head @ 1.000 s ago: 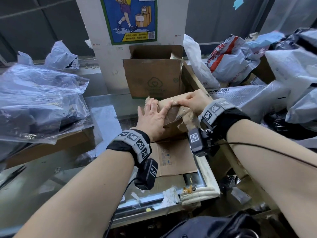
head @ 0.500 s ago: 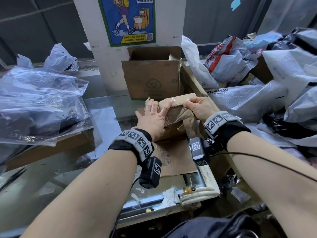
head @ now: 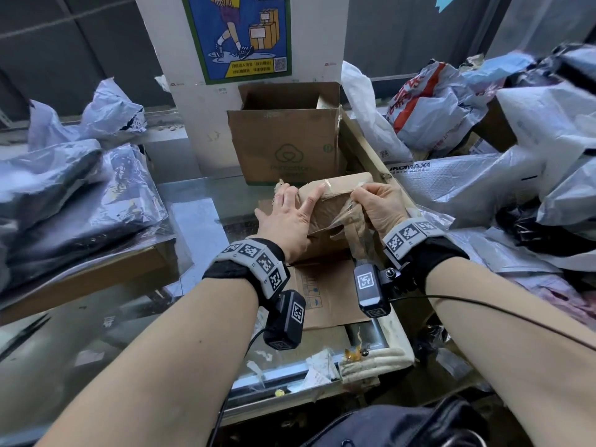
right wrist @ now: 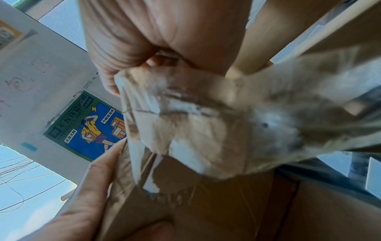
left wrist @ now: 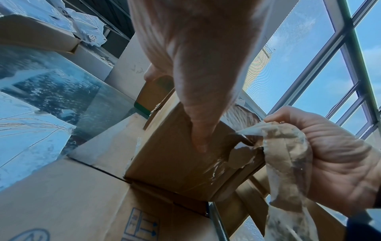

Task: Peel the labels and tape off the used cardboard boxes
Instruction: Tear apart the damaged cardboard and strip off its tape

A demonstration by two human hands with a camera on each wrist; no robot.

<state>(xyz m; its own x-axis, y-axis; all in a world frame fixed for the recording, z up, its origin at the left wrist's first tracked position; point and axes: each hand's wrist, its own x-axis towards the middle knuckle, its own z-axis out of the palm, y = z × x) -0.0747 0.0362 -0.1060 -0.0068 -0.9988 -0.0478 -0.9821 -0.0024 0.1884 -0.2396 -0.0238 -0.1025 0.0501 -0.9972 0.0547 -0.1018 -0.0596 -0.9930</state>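
Note:
A small brown cardboard box (head: 335, 201) (left wrist: 175, 163) (right wrist: 206, 203) stands on flattened cardboard (head: 325, 295) on the glass counter. My left hand (head: 290, 214) lies flat on the box's near face with fingers spread and straight; the thumb (left wrist: 198, 130) presses the cardboard. My right hand (head: 377, 204) (left wrist: 329, 154) is fisted round a crumpled strip of clear tape (head: 354, 233) (left wrist: 286, 163) (right wrist: 206, 117) with brown paper fibres stuck to it. The strip's far end is still joined to the box's top edge, where the cardboard skin is torn.
An open carton (head: 287, 137) stands behind the box against a white pillar with a poster (head: 238, 33). Grey plastic mailer bags (head: 64, 195) pile at the left and more bags (head: 516, 156) at the right. Paper scraps (head: 319, 372) lie near the counter's front edge.
My right hand has pulled back toward me from the box's top, drawing the tape strip off with it. The left hand stays pressed on the box.

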